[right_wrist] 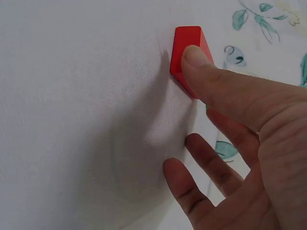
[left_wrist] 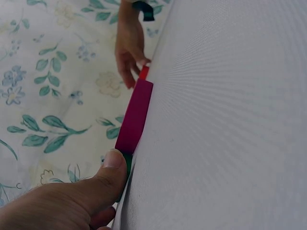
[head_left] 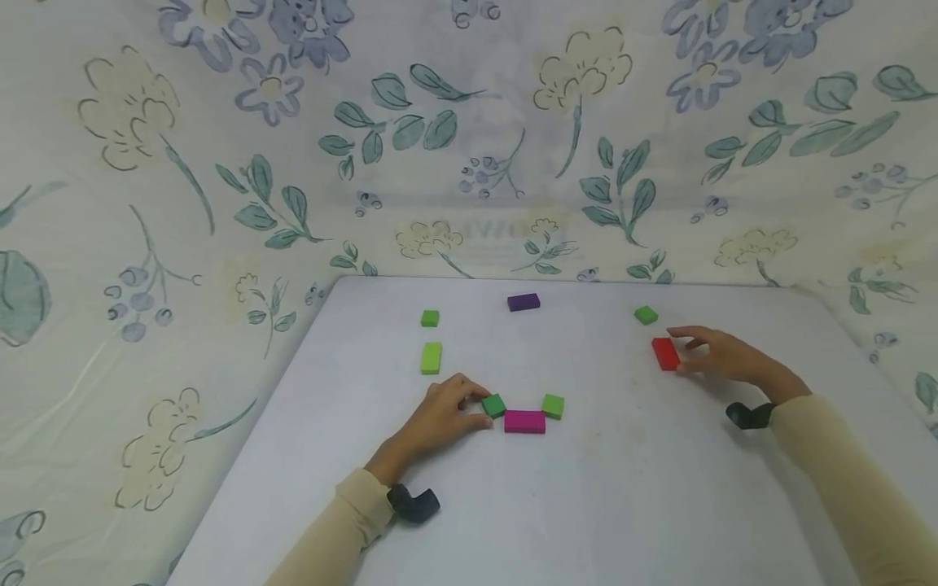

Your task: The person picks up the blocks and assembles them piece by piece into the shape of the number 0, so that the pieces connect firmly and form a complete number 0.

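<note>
Our left hand (head_left: pixel 442 412) pinches a dark-green square block (head_left: pixel 494 406), right hand (head_left: pixel 727 356) a red rectangular block (head_left: pixel 665 354); guess we're positioning, so gentle nudges needed.

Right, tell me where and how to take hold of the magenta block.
I'd pinch the magenta block midway along its near and far long sides, from above. It lies lengthwise left to right, with a dark green block at its far left corner and a light green block at its far right, leaving those middles open.
</note>
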Demonstrator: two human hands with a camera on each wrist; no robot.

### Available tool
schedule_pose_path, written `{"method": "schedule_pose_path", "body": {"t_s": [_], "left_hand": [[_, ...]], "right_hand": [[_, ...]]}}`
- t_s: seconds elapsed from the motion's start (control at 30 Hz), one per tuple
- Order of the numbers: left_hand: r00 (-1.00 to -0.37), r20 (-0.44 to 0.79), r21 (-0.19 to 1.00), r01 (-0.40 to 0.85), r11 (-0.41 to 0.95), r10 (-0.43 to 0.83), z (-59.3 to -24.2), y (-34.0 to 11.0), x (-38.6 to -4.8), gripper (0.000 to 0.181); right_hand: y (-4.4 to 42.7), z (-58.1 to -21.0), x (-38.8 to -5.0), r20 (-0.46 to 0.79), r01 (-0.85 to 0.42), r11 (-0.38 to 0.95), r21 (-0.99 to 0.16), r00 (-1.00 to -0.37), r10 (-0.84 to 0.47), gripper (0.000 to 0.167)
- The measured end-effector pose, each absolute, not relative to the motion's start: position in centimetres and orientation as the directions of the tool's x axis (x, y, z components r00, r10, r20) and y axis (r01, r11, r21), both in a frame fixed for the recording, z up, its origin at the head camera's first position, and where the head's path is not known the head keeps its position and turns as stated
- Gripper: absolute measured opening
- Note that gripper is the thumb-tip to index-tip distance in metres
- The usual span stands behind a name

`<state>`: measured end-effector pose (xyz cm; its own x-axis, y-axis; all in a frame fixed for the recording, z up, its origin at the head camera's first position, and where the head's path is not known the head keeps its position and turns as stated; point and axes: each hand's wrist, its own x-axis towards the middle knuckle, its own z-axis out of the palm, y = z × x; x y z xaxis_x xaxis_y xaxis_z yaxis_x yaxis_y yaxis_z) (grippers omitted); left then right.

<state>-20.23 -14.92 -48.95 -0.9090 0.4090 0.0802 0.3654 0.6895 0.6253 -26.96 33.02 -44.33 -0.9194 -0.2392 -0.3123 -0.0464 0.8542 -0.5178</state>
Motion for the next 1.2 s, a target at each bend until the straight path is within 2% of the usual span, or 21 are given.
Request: {"method": "schedule_pose_path", "body": {"t_s": [0.3,0.53,0.87,1.2], "left_hand": [[-0.906,0.093,0.631,0.374,0.68,0.412,-48.9,-14.8,-20.2,0.039],[-0.909,0.068,0.635,0.357,0.685,0.41,-49.1,-14.5,-19.9,0.039],[-0.912,0.075,0.619,0.36,0.698,0.404,-48.9,-14.5,-20.0,0.038],[-0.915,0.074,0.622,0.353,0.699,0.396,-48.7,-14.6,-20.1,0.039]], "right_hand": [[33.4,-44.4,-27.4,-0.314,-0.073,0.876,-0.476,-0.917,-0.247,0.072],[33.5,-44.9,-26.9,-0.295,-0.063,0.862,-0.503,-0.925,-0.239,0.074],[32.5,-44.8,-25.8,-0.186,-0.081,0.805,-0.587,-0.955,-0.232,0.068],[29.2,-44.5,-25.0,-0.051,-0.179,0.771,-0.612,-0.963,-0.264,0.06]]}}
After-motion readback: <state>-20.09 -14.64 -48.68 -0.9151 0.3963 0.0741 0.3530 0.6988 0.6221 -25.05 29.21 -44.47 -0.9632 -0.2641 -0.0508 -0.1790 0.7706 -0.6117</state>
